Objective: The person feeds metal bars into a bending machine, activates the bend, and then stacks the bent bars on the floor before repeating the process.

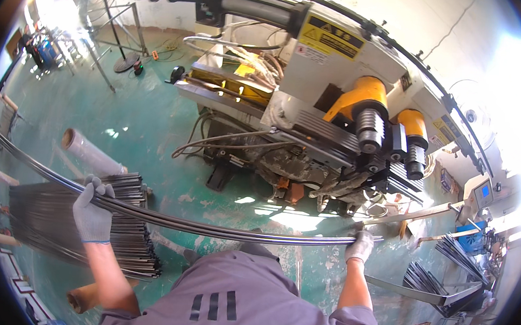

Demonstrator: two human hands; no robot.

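Across the front of my body runs a small bundle of long, thin metal tubes [225, 228], lifted off the floor. My left hand [94, 214], in a pale work glove, wraps round the bundle left of my body. Close to the tubes' right end, my gloved right hand [360, 247] is closed round them; their tips stick out a little past it. Toward the left rim the bundle runs on and looks curved by the lens. Beneath and behind my left hand lies a big stack of dark metal tubes [87, 223], its ends facing right.
A large machine [346, 66] with yellow-capped rollers stands ahead, cables hanging low. A wrapped roll [92, 151] lies beyond the stack, a brown cardboard tube [85, 297] near my left. At right are a metal rack [423, 294] with dark tubes and a control screen [484, 191].
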